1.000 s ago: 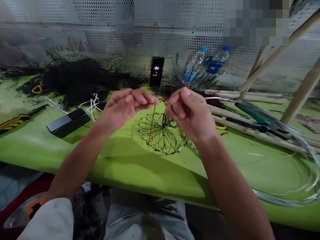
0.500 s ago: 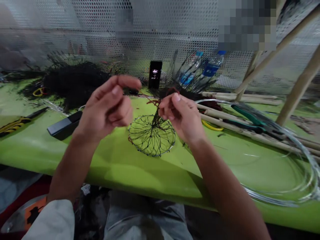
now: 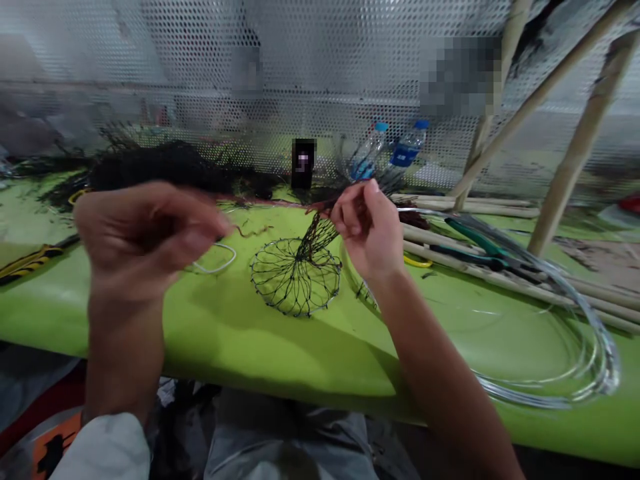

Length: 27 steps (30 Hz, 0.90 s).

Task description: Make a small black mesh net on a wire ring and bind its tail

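A round wire hoop (image 3: 295, 315) lies on the green table, strung with dark netting (image 3: 316, 235) that rises to a gathered top. My right hand (image 3: 373, 230) is closed on that gathered end, where reddish-brown strands show at the fingertips. Further left, my left hand (image 3: 150, 233) is blurred and raised above the table, its thumb and forefinger pinched together. A reddish-brown string (image 3: 253, 232) trails from its fingertips. Behind the hands a thin reddish line runs between them, partly hidden.
Bamboo poles (image 3: 520, 277), green-handled pliers (image 3: 477, 240) and a coil of wire (image 3: 600, 360) lie at right. Two bottles (image 3: 407, 150) and a phone (image 3: 303, 167) stand at the back. At left are a dark fibre heap (image 3: 155, 167) and a yellow-black tool (image 3: 33, 262).
My left hand has moved left and nearer, drawing away from my right hand with the string. My right hand still grips the netting, which now leans more to the right.
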Tool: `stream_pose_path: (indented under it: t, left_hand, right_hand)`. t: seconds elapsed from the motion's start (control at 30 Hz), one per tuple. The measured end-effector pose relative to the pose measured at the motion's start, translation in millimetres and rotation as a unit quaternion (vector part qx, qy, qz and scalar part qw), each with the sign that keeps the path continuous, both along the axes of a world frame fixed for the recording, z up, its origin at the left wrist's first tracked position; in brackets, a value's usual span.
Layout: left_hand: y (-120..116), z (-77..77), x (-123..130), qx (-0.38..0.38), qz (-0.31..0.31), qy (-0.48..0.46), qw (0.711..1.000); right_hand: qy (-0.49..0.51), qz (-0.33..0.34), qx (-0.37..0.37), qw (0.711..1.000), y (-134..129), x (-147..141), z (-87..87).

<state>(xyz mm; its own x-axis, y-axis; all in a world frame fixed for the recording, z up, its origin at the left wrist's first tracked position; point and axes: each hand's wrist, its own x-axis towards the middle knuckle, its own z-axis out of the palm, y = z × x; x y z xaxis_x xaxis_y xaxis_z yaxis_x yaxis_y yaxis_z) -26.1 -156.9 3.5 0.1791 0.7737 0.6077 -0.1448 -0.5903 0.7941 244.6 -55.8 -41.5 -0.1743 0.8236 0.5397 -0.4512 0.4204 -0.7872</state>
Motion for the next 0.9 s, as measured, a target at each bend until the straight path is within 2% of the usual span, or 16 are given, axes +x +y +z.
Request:
stream_pose_path:
  t: [0.03,0.07,0.1,0.13,0.17,0.2,0.23,0.27,0.3,0.33,0.4,0.47,0.53,0.6,0.73,0.9]
  left_hand:
    - [0,3.1,-2,0.041,-0.007,0.072,0.997]
    - [2,5.0,-3,0.062,-0.051,0.128,0.989]
    - [7,5.0,-2,0.064,-0.095,0.217,0.969]
    - [13,2.3,0,0.028,-0.116,0.334,0.935]
    - [23,-3.3,4,-0.030,-0.106,0.445,0.889]
    - [34,-12.0,11,-0.057,-0.058,0.513,0.854]
    - [47,-23.1,19,-0.050,0.016,0.539,0.840]
    - [61,-35.7,28,-0.023,0.117,0.524,0.843]
    - [75,-48.8,38,0.002,0.176,0.492,0.852]
    - [88,-61.2,48,0.021,0.170,0.457,0.873]
    - [112,-80.5,68,0.004,0.036,0.389,0.921]
    - [128,-90.8,84,-0.023,-0.075,0.320,0.944]
    - [138,-94.9,96,-0.051,-0.146,0.252,0.955]
    - [141,-97.3,103,-0.087,-0.162,0.180,0.966]
    - [138,-104.4,102,-0.152,-0.081,0.069,0.983]
    - [134,-107.1,89,-0.198,-0.002,-0.010,0.980]
  right_hand:
    - [0.000,0.004,-0.008,1.000,0,1,0.6]
    - [-0.001,0.013,-0.015,1.000,0,2,0.8]
    - [-0.002,0.024,-0.017,1.000,0,2,0.9]
    - [-0.003,0.035,-0.015,0.999,-1,3,0.8]
    - [-0.006,0.043,-0.011,0.999,-2,3,0.7]
    - [-0.011,0.048,-0.006,0.999,-3,3,0.8]
    - [-0.020,0.051,0.001,0.998,-4,3,1.3]
    - [-0.032,0.052,0.008,0.998,-7,3,2.4]
    - [-0.046,0.053,0.015,0.997,-9,4,3.9]
    - [-0.060,0.054,0.022,0.996,-12,5,6.0]
    - [-0.085,0.051,0.039,0.994,-18,8,11.4]
    - [-0.102,0.052,0.062,0.992,-25,12,17.6]
    - [-0.117,0.067,0.085,0.987,-29,19,23.6]
    - [-0.128,0.093,0.106,0.982,-32,26,28.8]
    - [-0.125,0.123,0.123,0.977,-35,44,38.9]
    - [-0.120,0.053,0.060,0.990,-34,63,54.1]
